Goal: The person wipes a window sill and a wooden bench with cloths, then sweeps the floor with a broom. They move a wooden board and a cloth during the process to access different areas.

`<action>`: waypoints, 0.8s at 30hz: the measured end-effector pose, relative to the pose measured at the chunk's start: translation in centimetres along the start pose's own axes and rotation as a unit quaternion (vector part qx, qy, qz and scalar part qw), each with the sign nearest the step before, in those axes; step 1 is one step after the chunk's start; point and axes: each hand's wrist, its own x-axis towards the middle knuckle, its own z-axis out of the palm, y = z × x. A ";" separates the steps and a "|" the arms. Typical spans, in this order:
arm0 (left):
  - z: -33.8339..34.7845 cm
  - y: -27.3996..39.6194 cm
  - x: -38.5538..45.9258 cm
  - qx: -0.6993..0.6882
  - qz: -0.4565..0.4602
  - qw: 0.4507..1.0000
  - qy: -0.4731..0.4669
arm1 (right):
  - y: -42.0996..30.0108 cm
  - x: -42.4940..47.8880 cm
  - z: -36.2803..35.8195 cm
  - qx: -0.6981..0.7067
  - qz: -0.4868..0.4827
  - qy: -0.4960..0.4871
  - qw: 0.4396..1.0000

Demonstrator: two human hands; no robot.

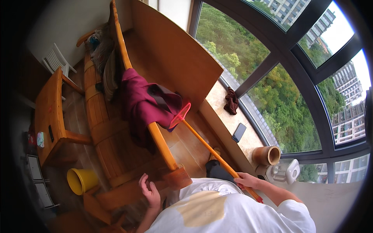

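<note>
My right hand [245,180] grips an orange pole [208,145] near its red-tipped lower end. At the pole's far end a pinkish-red plastic frame [181,116] touches or lies close against a maroon cloth [142,102]. That cloth hangs over the top rail of a wooden bench's backrest [161,144], with a dark band on its folded part. My left hand [150,190] is raised beside the rail's near end, fingers apart and holding nothing.
A wooden table [48,116] and a yellow bucket [82,181] stand at left; cushions [109,78] lie on the bench. On the windowsill are a dark brown cloth [231,102], a smartphone [239,132], a cylindrical wooden container [266,155] and a clear-jugged appliance [281,171].
</note>
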 end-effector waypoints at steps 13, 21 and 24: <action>12.7 2.7 -7.2 0.075 -0.201 0.946 -0.244 | -1.1 10.2 -14.3 -0.090 -0.093 -0.022 0.991; 25.4 7.9 -3.1 0.043 -0.184 0.942 -0.277 | -3.2 20.6 -19.4 0.084 -0.060 -0.145 0.984; 30.5 5.8 -2.2 0.011 -0.167 0.943 -0.287 | -3.1 19.8 -19.9 0.169 -0.023 -0.164 0.972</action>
